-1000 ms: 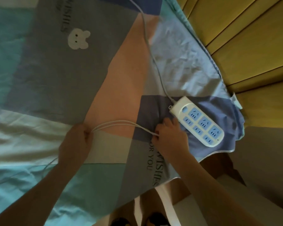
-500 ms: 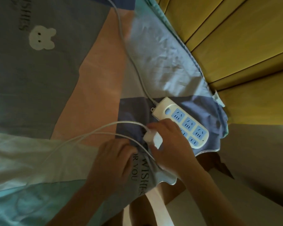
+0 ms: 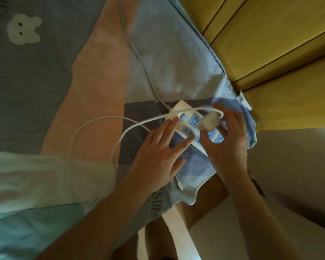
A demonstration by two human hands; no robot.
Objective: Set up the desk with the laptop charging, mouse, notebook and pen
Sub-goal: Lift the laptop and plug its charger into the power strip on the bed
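Note:
A white power strip (image 3: 182,111) with blue sockets lies on the patchwork bedspread (image 3: 105,72). My right hand (image 3: 227,136) is shut on a white charger adapter (image 3: 208,121), holding it over the strip's sockets. The white charger cable (image 3: 94,126) runs from the adapter and loops to the left across the bedspread; its small connector end (image 3: 180,185) lies near the cloth's front edge. With fingers spread, my left hand (image 3: 161,156) lies flat and its fingertips press on the strip's near edge.
The strip's grey cord (image 3: 137,53) runs up toward the top of the view. A yellow wooden wall (image 3: 270,44) borders the bed on the right. A white bear print (image 3: 23,29) marks the cloth at the upper left.
My right hand has lifted the adapter from beside the strip to over its sockets. My left hand let go of the cable and moved right onto the strip.

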